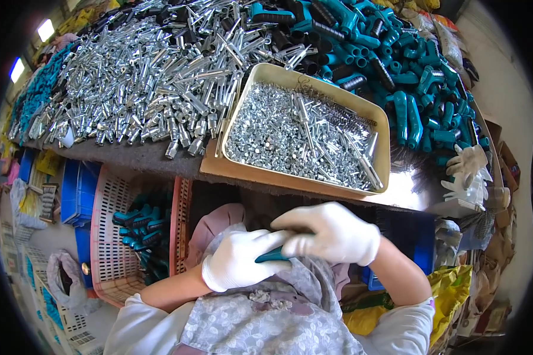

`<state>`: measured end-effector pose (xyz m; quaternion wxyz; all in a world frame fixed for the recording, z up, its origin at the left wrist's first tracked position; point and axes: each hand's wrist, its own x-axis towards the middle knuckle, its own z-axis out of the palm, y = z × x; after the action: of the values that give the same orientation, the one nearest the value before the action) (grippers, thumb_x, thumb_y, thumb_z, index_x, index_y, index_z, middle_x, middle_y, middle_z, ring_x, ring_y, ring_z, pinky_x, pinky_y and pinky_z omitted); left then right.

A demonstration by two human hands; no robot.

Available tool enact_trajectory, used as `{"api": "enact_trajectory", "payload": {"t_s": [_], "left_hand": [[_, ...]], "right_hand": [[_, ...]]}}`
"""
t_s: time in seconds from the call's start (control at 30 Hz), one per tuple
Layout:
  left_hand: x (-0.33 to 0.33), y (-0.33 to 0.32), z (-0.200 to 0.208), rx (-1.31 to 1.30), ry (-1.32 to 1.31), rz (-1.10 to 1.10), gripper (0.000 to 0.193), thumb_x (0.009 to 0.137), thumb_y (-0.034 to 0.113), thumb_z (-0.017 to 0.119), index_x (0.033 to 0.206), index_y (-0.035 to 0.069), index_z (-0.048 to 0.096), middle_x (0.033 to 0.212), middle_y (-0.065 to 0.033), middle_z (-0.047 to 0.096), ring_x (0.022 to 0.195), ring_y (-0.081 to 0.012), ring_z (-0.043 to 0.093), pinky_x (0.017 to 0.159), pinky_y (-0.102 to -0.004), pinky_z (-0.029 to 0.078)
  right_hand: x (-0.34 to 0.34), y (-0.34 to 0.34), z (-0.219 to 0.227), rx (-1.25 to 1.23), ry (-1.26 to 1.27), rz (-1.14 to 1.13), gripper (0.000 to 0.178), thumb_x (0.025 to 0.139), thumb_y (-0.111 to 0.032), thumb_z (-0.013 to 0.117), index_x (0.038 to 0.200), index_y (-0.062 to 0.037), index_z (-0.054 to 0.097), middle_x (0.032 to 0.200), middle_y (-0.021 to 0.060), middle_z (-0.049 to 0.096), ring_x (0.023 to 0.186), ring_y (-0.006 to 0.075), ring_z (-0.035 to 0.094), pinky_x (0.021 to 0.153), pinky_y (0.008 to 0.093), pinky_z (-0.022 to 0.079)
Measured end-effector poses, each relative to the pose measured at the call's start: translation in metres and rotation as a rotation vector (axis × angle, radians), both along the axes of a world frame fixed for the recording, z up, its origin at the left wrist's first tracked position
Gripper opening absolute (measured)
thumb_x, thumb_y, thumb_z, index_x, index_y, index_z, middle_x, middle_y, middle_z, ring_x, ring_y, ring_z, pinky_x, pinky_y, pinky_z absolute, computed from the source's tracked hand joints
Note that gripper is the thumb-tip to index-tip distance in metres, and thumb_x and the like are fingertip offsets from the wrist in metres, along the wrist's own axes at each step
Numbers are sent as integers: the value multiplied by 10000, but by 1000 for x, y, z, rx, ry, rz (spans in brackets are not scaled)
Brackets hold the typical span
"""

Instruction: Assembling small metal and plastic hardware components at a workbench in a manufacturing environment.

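Observation:
Close in front of my body, my left hand (237, 260), in a white glove, is closed round a teal plastic handle (271, 255). Only a small part of the handle shows between the gloves. My right hand (337, 234), also gloved in white, reaches over it from the right with bent fingers. Its thumb presses by the handle's end, and its fingertips meet those of the left hand. What lies under the right fingers is hidden. Beyond both hands, a cream tray (380, 121) holds small metal pins, rods and thin springs.
A heap of shiny metal tubes (142, 83) covers the bench's left side. Teal handles (411, 118) pile up on the right, beside white gloves (468, 174). Below the bench edge at left stands a pink basket (109, 236) with teal handled pieces. A yellow sack (450, 290) lies at right.

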<state>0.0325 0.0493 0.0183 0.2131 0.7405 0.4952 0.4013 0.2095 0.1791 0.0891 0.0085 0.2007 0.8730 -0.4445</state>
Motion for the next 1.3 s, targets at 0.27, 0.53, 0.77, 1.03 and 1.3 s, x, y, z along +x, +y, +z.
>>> {"api": "enact_trajectory", "payload": {"t_s": [0.27,0.53,0.77,1.03,1.3], "left_hand": [[-5,-16,-2,-109,-12,14,502,792,277,797,1225,73,648,849,-129,692,664,-286,678,587,-344,531],[-5,-19,-9,-76,-3,49,500,800,296,788,1230,85,642,850,-123,693,647,-283,677,568,-340,526],[-8,-22,-12,-154,115,79,417,806,299,755,1157,98,654,866,-126,702,687,-297,688,592,-381,538],[2,-16,-15,-112,134,70,421,791,302,757,1150,106,656,845,-110,702,703,-289,693,596,-378,536],[8,-17,-27,-108,159,54,414,788,312,755,1144,132,645,807,-105,690,662,-295,689,567,-397,534]], "right_hand": [[7,50,-11,560,-11,-606,160,791,-175,721,880,-42,736,865,135,677,834,316,654,760,387,515],[1,58,-14,960,-47,-338,82,845,-112,613,798,-48,633,816,138,634,813,345,633,738,441,511],[16,-4,-1,444,150,-144,55,797,-94,670,848,-75,673,829,113,651,802,316,642,746,414,514],[11,-29,-40,690,268,208,94,739,-169,655,783,-93,622,780,64,545,757,235,562,671,363,464],[-4,-72,-27,990,-286,145,124,710,-140,671,768,-40,627,738,107,565,681,269,615,573,382,495]]}}
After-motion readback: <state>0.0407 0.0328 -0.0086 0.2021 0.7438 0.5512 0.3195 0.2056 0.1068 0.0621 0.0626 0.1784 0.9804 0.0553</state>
